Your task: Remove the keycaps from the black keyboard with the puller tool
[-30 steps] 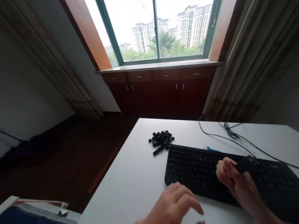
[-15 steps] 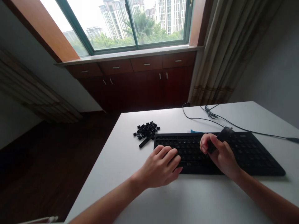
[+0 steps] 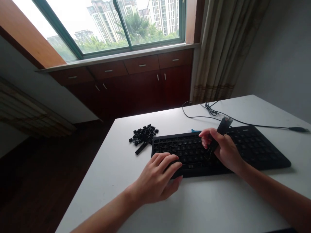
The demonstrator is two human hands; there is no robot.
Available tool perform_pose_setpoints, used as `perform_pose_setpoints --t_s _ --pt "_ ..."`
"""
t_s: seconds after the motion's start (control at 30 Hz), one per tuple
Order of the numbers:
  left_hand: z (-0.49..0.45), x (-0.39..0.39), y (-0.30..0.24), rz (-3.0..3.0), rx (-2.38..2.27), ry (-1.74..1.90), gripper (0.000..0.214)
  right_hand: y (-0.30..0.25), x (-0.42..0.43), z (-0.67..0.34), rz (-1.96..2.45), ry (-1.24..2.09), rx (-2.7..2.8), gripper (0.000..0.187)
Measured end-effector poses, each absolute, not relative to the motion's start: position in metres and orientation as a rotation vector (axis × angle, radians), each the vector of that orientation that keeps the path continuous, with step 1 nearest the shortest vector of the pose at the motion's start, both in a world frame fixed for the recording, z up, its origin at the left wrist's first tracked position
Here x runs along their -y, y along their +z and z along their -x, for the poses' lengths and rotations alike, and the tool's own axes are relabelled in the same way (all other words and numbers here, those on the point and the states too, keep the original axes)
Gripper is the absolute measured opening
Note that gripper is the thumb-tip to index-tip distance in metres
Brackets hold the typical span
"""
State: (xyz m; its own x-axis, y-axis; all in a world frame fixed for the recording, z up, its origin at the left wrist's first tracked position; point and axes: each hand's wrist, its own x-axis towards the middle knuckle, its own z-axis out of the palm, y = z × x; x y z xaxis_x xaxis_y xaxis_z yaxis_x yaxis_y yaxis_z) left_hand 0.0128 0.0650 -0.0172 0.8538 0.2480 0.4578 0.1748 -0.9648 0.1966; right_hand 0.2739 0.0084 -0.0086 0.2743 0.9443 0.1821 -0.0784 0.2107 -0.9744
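We have the keyboard [image 3: 257, 142] as landmark, flat on the white table [image 3: 206, 207], many key spots looking bare of caps. Left hand [image 3: 157, 176]: over the keyboard's near left part, half open, fingers bent and a bit spread on top, thumb apart at the near edge; we can't tell if it grips or just rests. Right hand [image 3: 224, 147]: above the keyboard's middle, fingers closed around a dark handheld tool [image 3: 221, 127], tilted, clear-looking upper end, thin wire at the lower end; we can't tell if the wire touches the keyboard. Pile of black keycaps [image 3: 144, 132] just beyond the keyboard's far left corner, long key [image 3: 143, 148] on the pile's near side. Blue item [image 3: 195, 130] at the keyboard's far edge, mostly hidden. We see thin black cable [image 3: 211, 110] loosely bundled beyond the keyboard
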Motion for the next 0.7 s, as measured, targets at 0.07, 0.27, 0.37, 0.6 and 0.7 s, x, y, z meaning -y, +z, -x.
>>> perform_pose_setpoints --t_s 0.07,0.27,0.37,0.6,0.7 --pt "-0.012 -0.065 -0.017 -2.878 -0.328 0.743 0.033 -0.009 -0.009 -0.275 1.122 0.9 1.038 0.038" --pt "-0.02 -0.064 -0.018 -2.956 -0.182 0.811 0.029 -0.007 -0.01 -0.272 1.193 0.782 1.145 0.042" --pt "-0.036 -0.062 -0.017 -3.066 -0.06 0.776 0.025 -0.006 -0.009 -0.27 1.227 0.694 1.267 0.046" --pt "-0.066 -0.054 -0.018 -3.162 -0.104 0.713 0.037 -0.01 -0.002 -0.269 1.274 0.512 1.488 0.038" --pt "-0.064 -0.055 -0.021 -3.127 -0.118 0.687 0.041 -0.011 -0.004 -0.268 1.352 0.436 1.477 0.041"
